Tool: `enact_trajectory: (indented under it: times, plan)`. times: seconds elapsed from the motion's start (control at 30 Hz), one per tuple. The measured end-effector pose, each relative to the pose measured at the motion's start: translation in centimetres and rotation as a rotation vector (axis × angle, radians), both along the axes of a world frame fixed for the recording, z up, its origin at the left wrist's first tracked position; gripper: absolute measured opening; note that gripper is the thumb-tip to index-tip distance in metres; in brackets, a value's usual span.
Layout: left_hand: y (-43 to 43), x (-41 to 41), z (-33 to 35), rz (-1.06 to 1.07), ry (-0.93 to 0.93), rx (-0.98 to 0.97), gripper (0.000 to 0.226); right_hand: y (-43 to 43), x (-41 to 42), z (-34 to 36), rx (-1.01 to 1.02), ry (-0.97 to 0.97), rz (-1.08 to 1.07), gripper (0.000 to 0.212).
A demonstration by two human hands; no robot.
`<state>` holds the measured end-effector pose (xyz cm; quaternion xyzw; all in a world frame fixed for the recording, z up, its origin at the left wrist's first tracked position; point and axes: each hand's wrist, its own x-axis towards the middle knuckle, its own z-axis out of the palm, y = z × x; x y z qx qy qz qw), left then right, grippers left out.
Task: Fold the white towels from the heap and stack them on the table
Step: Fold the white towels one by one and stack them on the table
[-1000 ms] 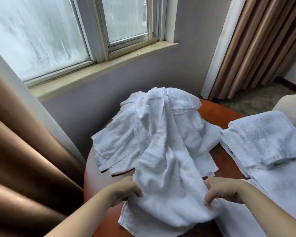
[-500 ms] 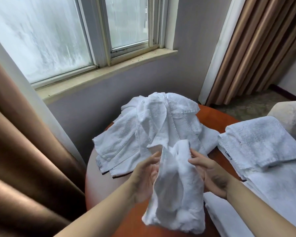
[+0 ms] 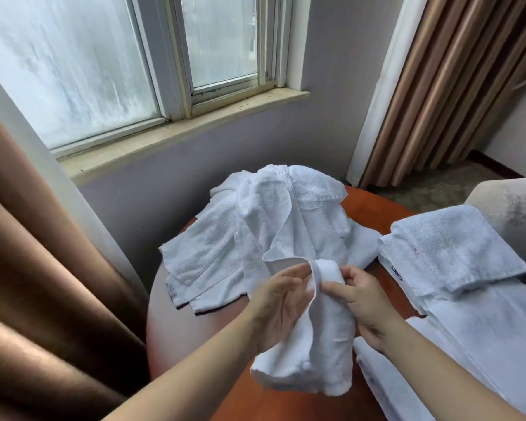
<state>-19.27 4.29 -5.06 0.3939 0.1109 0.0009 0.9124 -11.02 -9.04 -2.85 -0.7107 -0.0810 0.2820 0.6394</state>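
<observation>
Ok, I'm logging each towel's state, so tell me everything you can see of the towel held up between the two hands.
The held towel is white terry cloth, bunched into a loose upright roll, not yet folded. It hangs over the orange-brown table, in front of the heap; whether its crumpled lower end touches the table is unclear. The right hand pinches its top; the left hand rests flat-fingered against its left edge.

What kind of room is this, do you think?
Probably a hotel guest room: identical white towels heaped on a small round table, heavy brown curtains beside the window, and carpet on the floor.
</observation>
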Motion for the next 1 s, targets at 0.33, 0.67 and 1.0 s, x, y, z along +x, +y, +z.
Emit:
enact_trajectory:
  times: [0.33,0.67,1.0]
  plan:
    - [-1.2,0.2,0.0,-0.015,-0.020,0.622,0.047,0.0,-0.4,2.4,0.362,0.433,0.158,0.041]
    - [0.5,1.7,-1.6,-0.068,0.240,-0.344,0.064,0.6,0.8,1.9,0.136,0.413,0.337,0.051]
    - [-0.1,-0.1,0.1,0.052,0.061,0.019,0.046,2.8,1.7,0.6,0.417,0.374,0.002,0.051]
